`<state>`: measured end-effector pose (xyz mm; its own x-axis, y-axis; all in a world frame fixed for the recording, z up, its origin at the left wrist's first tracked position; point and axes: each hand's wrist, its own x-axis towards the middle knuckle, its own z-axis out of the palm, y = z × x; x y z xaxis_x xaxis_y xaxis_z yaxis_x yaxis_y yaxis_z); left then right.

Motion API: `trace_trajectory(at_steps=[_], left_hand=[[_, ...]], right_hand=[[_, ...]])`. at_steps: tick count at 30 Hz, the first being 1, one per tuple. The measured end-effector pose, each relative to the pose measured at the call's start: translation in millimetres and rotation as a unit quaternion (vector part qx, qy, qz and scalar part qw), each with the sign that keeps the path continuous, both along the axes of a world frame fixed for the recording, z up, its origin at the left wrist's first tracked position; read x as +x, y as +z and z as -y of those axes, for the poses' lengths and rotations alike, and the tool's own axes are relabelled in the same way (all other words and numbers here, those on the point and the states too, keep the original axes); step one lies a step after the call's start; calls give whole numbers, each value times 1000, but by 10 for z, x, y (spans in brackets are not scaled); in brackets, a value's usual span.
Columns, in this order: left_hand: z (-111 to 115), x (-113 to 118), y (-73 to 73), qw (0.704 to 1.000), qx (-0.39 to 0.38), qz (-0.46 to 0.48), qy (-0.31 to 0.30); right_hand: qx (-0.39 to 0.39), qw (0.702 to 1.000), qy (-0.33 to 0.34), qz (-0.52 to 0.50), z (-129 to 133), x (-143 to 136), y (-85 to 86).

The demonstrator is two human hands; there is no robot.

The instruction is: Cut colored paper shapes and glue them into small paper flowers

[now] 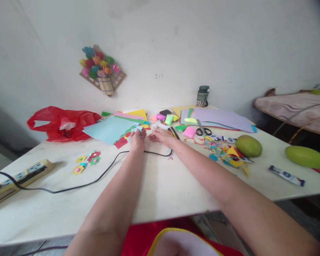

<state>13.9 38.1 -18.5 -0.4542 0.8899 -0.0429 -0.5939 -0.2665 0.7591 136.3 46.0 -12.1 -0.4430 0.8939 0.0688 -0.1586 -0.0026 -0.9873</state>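
Note:
My left hand (138,139) is stretched forward over the table, palm turned inward and fingers apart, beside coloured paper cutouts (124,137) at the edge of a light blue sheet (106,128). A short gap away, my right hand (161,136) reaches in from the right with its fingers extended leftward. I see nothing held in either hand. Just behind the right hand lies a white object (160,125), partly hidden, whose kind I cannot make out. A black cord (114,161) runs beneath my wrists. Paper flowers (85,161) lie to the left.
A power strip (29,175) and a red plastic bag (54,122) are at left. Clay packets (190,132), scissors (203,130), paper scraps (233,156), a green fruit (249,146), another fruit (306,156), and a tube (286,175) are at right. A bottle (202,96) stands behind.

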Motion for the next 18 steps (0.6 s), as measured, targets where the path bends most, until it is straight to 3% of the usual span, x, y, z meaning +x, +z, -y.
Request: trace_trajectory(at_steps=[4, 9, 15, 18], left_hand=[[13, -19, -15, 1000, 4, -5, -2], [27, -3, -16, 1000, -3, 2, -6], [28, 11, -30, 999, 19, -21, -29], [44, 30, -24, 998, 19, -41, -43]], right_hand=[[-3, 997, 73, 30, -21, -68, -9], [-23, 976, 171, 134, 16, 254, 47], [7, 955, 117, 273, 64, 574, 223], [44, 978, 43, 197, 49, 443, 273]])
